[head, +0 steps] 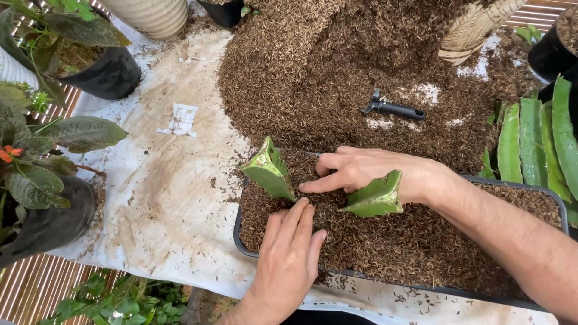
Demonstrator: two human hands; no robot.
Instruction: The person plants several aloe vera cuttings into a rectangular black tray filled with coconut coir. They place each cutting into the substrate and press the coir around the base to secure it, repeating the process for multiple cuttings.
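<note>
1. At 9 o'clock a black pot (42, 225) of broad-leaved plants with an orange flower stands on the edge of a soiled white sheet (162, 198). The sheet is spread over a slatted floor (30, 283). A second black pot (108, 75) sits at 10 o'clock.
2. A torn white scrap (180, 119) lies on the sheet toward 11 o'clock.
3. At centre, a long dark planter tray (241, 241) filled with brown husk mix runs from 7 toward 4 o'clock.
4. The left cutting (269, 170), a green ribbed cactus piece, stands in the mix at the tray's near-left end. Its long axis leans, with the cut top pointing to about 11 o'clock.
5. The left hand (289, 256) lies flat, fingers together, pressing the mix at that cutting's base.
6. The right hand (361, 171) lies on the mix between the two pieces, its fingers extended together toward the left cutting.
7. The right cutting (376, 197) leans the other way, its top toward 2 o'clock.
8. At 12 o'clock lies a big heap of husk (337, 66), with a black tool handle (391, 109) on it.
9. At 3 o'clock, long green cactus stems (533, 147) lie just beside the tray.
</note>
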